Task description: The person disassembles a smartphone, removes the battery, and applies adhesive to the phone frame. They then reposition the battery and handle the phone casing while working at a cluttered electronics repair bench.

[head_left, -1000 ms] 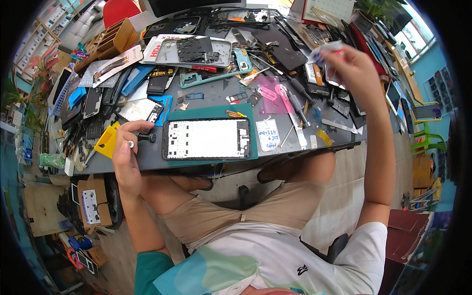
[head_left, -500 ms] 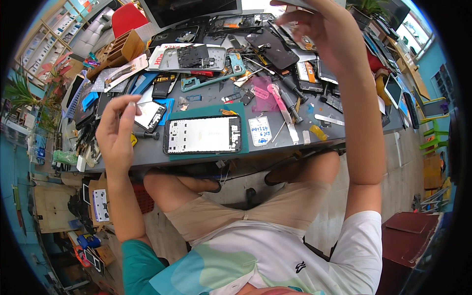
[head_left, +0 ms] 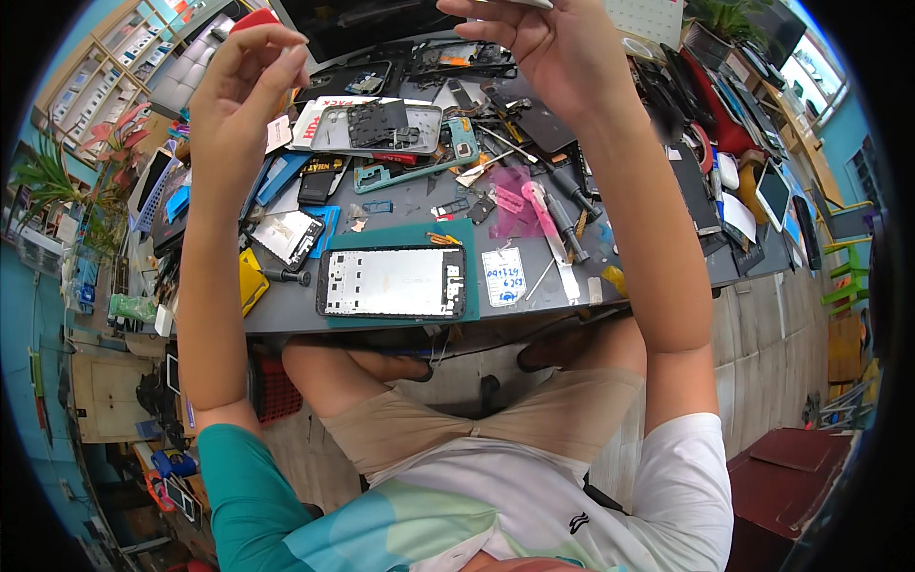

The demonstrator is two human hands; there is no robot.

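Observation:
Both my arms are raised above the grey workbench (head_left: 658, 257). My left hand (head_left: 243, 91) is up at the left with its fingers loosely curled and apart, holding nothing I can see. My right hand (head_left: 548, 52) is up at the top centre, its fingers pinching a thin pale strip (head_left: 519, 4) that the frame's edge mostly cuts off. Below both hands an opened phone body (head_left: 391, 283), silvery inside, lies flat on a teal mat (head_left: 400, 234) near the bench's front edge.
The bench is crowded with phone frames, screens and tools. A pink-handled tool (head_left: 548, 214) and a white label slip (head_left: 503, 276) lie right of the mat. A yellow piece (head_left: 250, 281) and a small screwdriver (head_left: 286, 277) lie left of it. Tablets (head_left: 772, 191) are stacked far right.
Both hands have risen from the bench toward the camera. My left hand left the yellow piece at the bench's left; my right hand lifted the pale strip up and toward the centre.

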